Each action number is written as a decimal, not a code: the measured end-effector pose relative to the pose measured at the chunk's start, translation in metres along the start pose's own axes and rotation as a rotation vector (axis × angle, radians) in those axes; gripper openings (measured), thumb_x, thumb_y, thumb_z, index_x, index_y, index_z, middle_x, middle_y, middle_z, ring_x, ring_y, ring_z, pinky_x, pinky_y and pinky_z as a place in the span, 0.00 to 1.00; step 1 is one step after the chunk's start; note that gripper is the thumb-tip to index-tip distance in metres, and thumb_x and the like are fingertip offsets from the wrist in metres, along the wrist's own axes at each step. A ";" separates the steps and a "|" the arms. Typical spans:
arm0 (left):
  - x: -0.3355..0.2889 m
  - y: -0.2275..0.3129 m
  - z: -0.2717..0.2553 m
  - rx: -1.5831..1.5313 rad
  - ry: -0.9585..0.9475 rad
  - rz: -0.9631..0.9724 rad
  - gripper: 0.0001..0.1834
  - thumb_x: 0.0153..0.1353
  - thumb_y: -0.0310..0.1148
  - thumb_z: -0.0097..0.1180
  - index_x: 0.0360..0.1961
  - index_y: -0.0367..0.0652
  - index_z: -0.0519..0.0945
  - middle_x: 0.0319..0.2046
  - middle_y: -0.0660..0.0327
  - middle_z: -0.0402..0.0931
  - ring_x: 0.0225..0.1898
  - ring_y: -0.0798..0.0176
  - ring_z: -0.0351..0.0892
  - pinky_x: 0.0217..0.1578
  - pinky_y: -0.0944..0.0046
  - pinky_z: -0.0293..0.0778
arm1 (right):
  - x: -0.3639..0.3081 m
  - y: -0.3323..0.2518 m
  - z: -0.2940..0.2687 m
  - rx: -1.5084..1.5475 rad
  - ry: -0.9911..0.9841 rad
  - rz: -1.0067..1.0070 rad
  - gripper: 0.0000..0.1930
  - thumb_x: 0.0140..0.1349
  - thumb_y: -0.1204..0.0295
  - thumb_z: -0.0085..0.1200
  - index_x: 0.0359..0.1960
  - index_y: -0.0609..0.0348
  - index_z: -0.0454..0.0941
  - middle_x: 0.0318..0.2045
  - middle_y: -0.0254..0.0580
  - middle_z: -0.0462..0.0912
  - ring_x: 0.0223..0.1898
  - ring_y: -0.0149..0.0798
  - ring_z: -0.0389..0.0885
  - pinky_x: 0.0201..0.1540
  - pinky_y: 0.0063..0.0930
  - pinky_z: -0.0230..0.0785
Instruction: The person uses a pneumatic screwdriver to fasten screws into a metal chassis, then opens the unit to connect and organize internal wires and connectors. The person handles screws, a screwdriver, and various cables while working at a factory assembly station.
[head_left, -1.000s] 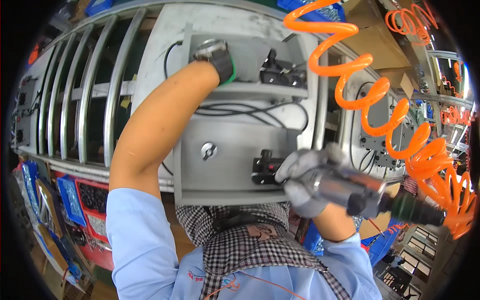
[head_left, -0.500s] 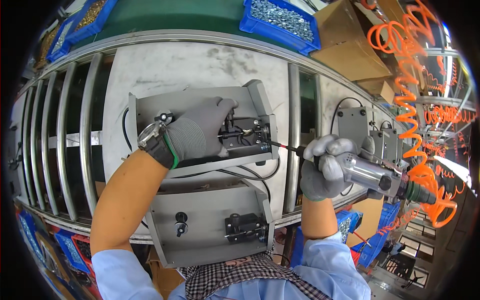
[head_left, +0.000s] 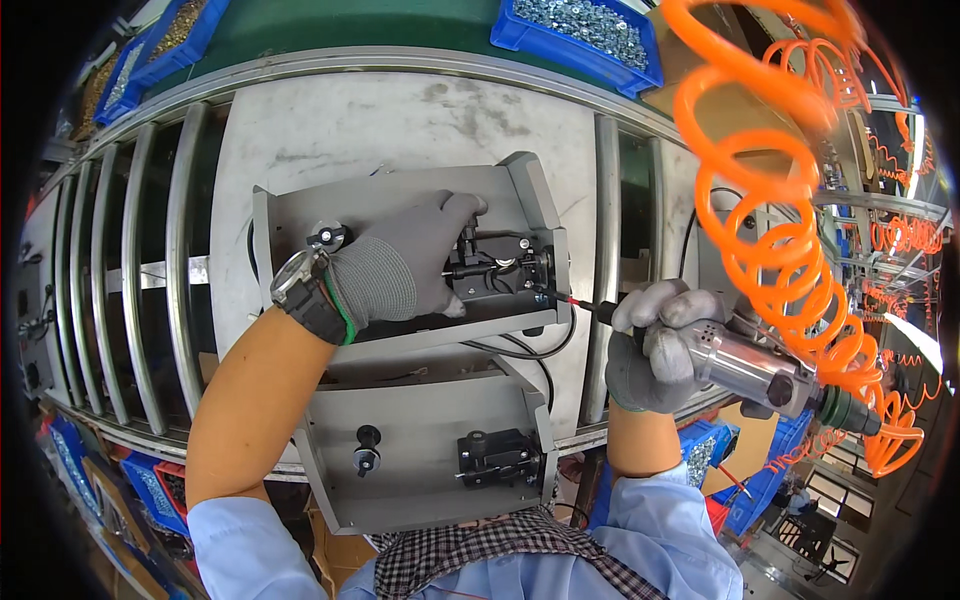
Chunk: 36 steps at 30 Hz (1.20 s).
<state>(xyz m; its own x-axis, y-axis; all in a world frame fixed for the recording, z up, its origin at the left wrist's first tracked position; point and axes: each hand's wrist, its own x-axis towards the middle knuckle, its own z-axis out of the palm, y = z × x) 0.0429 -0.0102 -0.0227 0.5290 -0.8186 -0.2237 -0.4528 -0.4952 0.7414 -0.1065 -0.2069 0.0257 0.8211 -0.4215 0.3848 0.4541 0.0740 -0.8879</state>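
My left hand [head_left: 400, 260], in a grey glove, reaches into the upper grey metal housing [head_left: 400, 335]. Its thumb and fingers close about a black mechanism [head_left: 500, 265] at the housing's right end; part of the grip is hidden under the palm. My right hand [head_left: 655, 345], also gloved, is wrapped round an air screwdriver [head_left: 750, 370] held level. The driver's thin bit points left, its tip at the housing's right wall beside the mechanism. Nearer to me a second grey housing [head_left: 410, 500] holds a black knob [head_left: 367, 450] and another black mechanism [head_left: 498, 458].
An orange coiled air hose [head_left: 765, 215] hangs at the right, close to the driver. Metal rollers [head_left: 130, 270] run along the left. Blue bins of small metal parts [head_left: 580, 35] stand beyond the rail. A black cable [head_left: 555, 345] loops beside the upper housing.
The orange hose has swung left and nearer, covering more of the right side. The housings appear slightly farther right in view. Both hands keep their grips, the bit still at the housing wall.
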 end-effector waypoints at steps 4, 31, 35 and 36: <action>0.000 -0.002 -0.001 -0.006 -0.006 0.010 0.49 0.37 0.33 0.76 0.61 0.39 0.62 0.50 0.46 0.70 0.52 0.45 0.74 0.53 0.55 0.72 | 0.002 0.001 -0.006 0.065 -0.058 0.020 0.16 0.50 0.74 0.66 0.37 0.59 0.71 0.31 0.43 0.75 0.28 0.40 0.77 0.29 0.32 0.76; -0.003 0.001 -0.003 0.111 0.060 -0.047 0.50 0.30 0.39 0.78 0.58 0.41 0.68 0.47 0.50 0.73 0.49 0.45 0.75 0.50 0.53 0.73 | 0.036 -0.007 0.037 -0.017 -0.103 0.022 0.15 0.49 0.73 0.65 0.35 0.58 0.71 0.28 0.43 0.75 0.28 0.39 0.74 0.29 0.29 0.71; -0.002 -0.004 -0.002 0.135 0.026 -0.060 0.47 0.31 0.41 0.78 0.55 0.40 0.68 0.45 0.51 0.73 0.48 0.46 0.76 0.47 0.53 0.75 | 0.033 0.013 0.055 -0.028 -0.211 -0.028 0.17 0.51 0.73 0.65 0.41 0.55 0.71 0.28 0.43 0.75 0.29 0.40 0.76 0.32 0.31 0.73; -0.001 -0.004 -0.002 0.138 0.021 -0.061 0.47 0.31 0.41 0.78 0.55 0.40 0.68 0.45 0.51 0.73 0.48 0.46 0.76 0.47 0.53 0.75 | 0.036 0.018 0.049 -0.039 -0.355 0.004 0.19 0.53 0.75 0.65 0.46 0.53 0.71 0.28 0.43 0.76 0.30 0.42 0.78 0.33 0.33 0.77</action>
<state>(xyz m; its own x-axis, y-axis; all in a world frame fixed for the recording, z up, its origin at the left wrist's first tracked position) 0.0460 -0.0068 -0.0240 0.5733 -0.7799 -0.2513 -0.5129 -0.5807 0.6323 -0.0518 -0.1763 0.0354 0.8947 -0.0800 0.4393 0.4432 0.0377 -0.8956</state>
